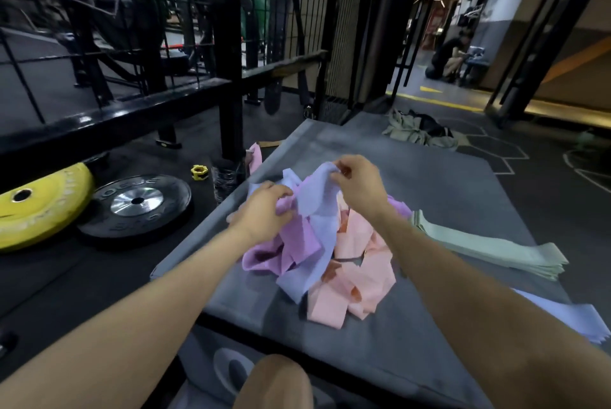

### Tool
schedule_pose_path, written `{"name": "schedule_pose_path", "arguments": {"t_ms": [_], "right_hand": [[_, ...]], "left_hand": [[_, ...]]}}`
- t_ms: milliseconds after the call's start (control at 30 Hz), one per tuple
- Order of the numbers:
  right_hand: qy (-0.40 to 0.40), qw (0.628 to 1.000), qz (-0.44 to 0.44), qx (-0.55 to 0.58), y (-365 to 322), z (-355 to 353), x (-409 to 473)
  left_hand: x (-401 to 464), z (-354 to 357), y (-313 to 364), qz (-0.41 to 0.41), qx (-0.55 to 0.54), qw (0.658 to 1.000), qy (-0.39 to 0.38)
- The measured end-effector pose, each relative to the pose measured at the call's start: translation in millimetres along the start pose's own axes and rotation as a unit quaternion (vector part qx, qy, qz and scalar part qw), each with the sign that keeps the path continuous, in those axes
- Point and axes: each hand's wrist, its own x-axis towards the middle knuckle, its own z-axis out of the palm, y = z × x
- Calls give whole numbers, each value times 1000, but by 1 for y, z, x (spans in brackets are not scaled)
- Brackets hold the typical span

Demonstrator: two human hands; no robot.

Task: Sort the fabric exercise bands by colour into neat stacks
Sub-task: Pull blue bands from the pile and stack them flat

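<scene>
Lavender-blue band (319, 207) hangs between the two hands, lifted off the mixed heap on the grey mat (446, 184). The right hand (358, 182) pinches its upper end at the far side, while the left hand (264, 210) grips bunched fabric lower and nearer, where this band meets a pink-purple band (291, 243). The band's long axis runs from the right hand's fingers down and toward the person, trailing over the peach bands (357, 270) below both hands. A laid-out lavender-blue stack (568, 319) shows beyond the right forearm, nearer the person, and a green stack (489, 246) lies just past it, so the right hand looks better placed to carry the band across.
</scene>
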Motion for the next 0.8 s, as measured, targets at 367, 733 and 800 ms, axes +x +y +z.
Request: {"name": "schedule_pose_path", "arguments": {"t_ms": [367, 733, 800], "right_hand": [[66, 997, -11, 44, -23, -52, 35], [75, 975, -36, 205, -44, -92, 33], [56, 961, 5, 270, -45, -90, 29]], "left_hand": [[37, -28, 72, 69, -119, 990, 21], [46, -46, 118, 99, -308, 946, 17], [48, -44, 120, 84, -353, 931, 31]]}}
